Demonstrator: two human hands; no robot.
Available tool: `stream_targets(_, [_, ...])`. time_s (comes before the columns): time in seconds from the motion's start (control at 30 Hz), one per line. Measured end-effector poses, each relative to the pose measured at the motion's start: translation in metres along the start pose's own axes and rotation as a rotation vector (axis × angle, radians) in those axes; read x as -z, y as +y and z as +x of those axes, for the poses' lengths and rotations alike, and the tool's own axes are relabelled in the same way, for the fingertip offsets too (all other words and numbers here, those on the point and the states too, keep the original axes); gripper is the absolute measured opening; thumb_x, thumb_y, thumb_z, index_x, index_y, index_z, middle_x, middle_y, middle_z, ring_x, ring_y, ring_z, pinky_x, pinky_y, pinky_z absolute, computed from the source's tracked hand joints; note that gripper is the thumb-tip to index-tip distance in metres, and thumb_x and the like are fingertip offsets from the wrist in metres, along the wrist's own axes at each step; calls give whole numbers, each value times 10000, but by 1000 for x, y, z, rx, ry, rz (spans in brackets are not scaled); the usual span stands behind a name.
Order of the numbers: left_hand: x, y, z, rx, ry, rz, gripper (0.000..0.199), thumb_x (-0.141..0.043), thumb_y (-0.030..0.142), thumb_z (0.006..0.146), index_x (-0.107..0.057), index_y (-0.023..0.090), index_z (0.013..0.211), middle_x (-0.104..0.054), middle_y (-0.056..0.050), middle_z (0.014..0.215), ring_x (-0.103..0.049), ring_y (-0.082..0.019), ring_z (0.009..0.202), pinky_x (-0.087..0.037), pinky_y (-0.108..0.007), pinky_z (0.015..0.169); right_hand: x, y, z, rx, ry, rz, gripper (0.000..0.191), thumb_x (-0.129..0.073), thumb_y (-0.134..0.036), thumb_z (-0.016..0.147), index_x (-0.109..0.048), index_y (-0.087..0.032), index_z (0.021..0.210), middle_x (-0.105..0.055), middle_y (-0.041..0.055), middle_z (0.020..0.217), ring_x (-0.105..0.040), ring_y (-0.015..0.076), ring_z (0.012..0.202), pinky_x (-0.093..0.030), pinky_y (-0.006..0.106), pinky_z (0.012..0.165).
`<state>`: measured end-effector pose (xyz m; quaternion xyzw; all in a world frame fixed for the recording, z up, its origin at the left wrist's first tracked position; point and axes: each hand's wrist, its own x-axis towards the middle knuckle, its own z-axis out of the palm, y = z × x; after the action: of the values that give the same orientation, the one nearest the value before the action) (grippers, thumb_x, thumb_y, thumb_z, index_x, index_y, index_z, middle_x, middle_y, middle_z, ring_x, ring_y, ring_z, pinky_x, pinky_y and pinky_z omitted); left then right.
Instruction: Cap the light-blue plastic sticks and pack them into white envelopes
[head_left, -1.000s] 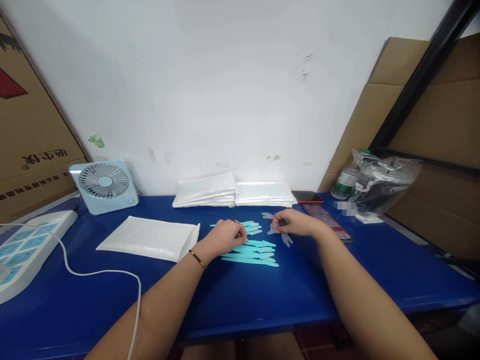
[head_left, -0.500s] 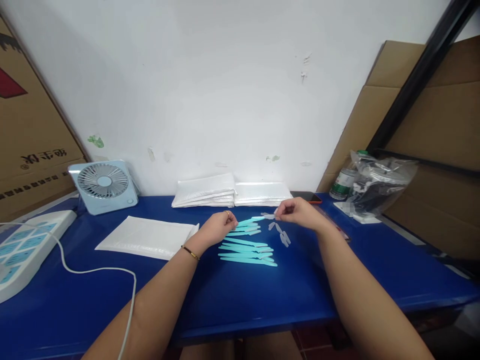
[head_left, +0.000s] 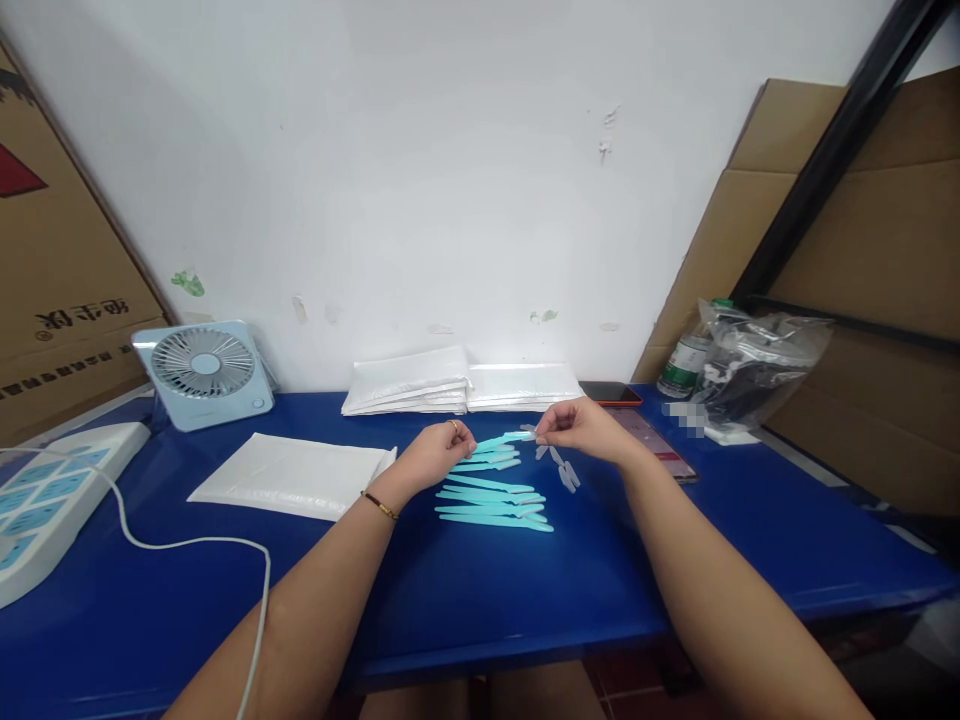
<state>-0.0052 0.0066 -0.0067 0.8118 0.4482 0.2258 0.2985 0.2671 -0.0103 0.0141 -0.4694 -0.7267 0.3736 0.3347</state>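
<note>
My left hand [head_left: 435, 456] is closed in a pinch on the handle end of a turquoise eyebrow razor [head_left: 496, 441]. At the razor's other end, my right hand [head_left: 579, 428] pinches a small clear blade cover [head_left: 528, 436]. The cover meets or overlaps the blade end; how far it goes over the blade I cannot tell. Several more turquoise eyebrow razors [head_left: 487, 497] lie in rough rows on the table just below the hands. Several loose clear blade covers [head_left: 569, 478] are scattered below my right hand, and part of that group is behind its fingers.
White padded mailers [head_left: 409, 383] are stacked along the wall, and another mailer [head_left: 289, 474] lies at left. A light blue fan [head_left: 206, 372], a power strip [head_left: 67, 500] and its white cable [head_left: 187, 542] occupy the left side. Phones [head_left: 660, 447], a bottle [head_left: 684, 365] and a plastic bag [head_left: 757, 370] are at right.
My right hand has moved left, bringing the clear cover up to the razor's blade end. My left hand has stayed in nearly the same place with its razor.
</note>
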Motion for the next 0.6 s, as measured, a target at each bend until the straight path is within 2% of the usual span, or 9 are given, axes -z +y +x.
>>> stream_targets(0.33, [4, -3, -1, 17, 34, 15, 259, -446, 405, 800, -581, 183, 800, -630, -13, 746, -513, -139, 635, -353, -234, 534, 12, 2, -2, 7, 51, -14, 261, -724, -386, 641, -666, -144, 720, -673, 48, 680, -614, 159, 632, -481, 267, 597])
stream_targets(0.6, [-1, 4, -2, -1, 9, 26, 243, -455, 395, 807, -575, 185, 816, -616, -6, 731, -512, -134, 619, -351, -231, 523, -10, 1, 4, 6, -14, 13, 244, -734, -345, 620, -657, -136, 719, -659, 36, 657, -599, 139, 601, -471, 253, 579])
